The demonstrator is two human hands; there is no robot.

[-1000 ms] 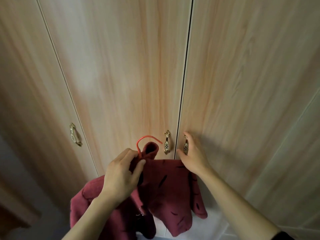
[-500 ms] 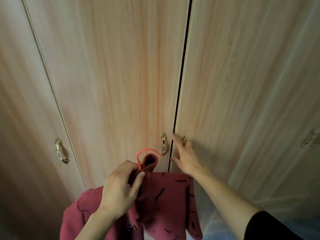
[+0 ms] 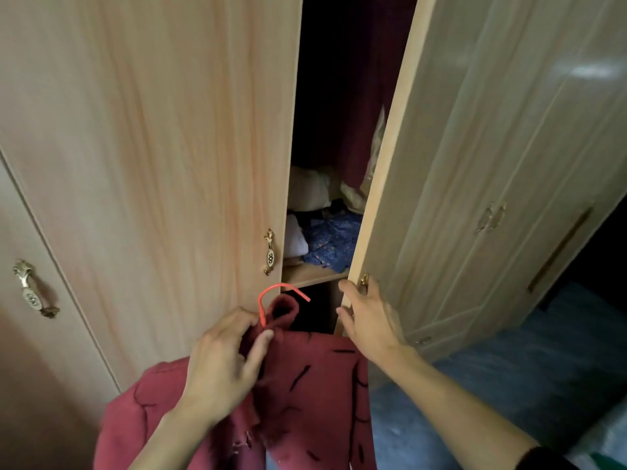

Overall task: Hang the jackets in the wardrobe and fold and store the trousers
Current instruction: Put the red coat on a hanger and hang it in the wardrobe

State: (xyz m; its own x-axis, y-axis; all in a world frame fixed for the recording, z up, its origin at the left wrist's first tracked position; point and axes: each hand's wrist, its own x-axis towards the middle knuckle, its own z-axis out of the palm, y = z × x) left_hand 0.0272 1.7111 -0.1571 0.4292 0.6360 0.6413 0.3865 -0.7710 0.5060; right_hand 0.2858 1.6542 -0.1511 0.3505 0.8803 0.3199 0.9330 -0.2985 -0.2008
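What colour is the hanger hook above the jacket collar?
Bright orange-red hanger hook; the head view shows it clearly.

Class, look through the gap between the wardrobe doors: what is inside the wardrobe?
On a shelf lie blue patterned fabric, a white bundle and pale folded items. Dark red clothing hangs above. The doors hide everything else.
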